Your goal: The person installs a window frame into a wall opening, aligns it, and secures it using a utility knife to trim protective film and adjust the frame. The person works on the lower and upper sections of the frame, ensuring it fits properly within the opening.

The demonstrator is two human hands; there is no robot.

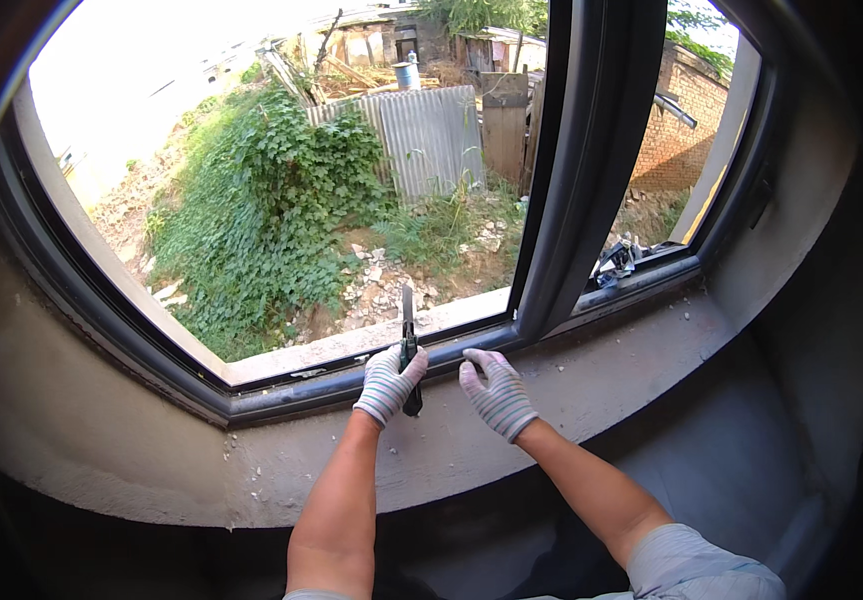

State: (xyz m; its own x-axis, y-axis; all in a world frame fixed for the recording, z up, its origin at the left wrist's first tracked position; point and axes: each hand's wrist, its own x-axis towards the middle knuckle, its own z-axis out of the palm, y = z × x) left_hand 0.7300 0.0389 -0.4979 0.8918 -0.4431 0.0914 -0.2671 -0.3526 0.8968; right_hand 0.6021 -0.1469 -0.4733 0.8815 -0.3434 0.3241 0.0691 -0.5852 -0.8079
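Observation:
Both hands wear striped knit gloves. My left hand (392, 382) is closed around a dark-handled tool with a flat upright blade (408, 304), which looks like a utility knife or scraper. The tool's dark lower end sticks out below the hand, over the sill. To the right, my right hand (496, 390) holds nothing; its thumb and fingers are apart and curved, close to the lower rail of the dark window frame (450, 358). Behind the blade, the window opening shows stony ground outside.
The concrete window sill (604, 375) carries small crumbs of debris. A thick dark mullion (589, 165) rises right of my hands. Crumpled plastic film (616, 262) lies at the right-hand pane's foot. Outside are green vines (274, 195) and a corrugated metal sheet (431, 139).

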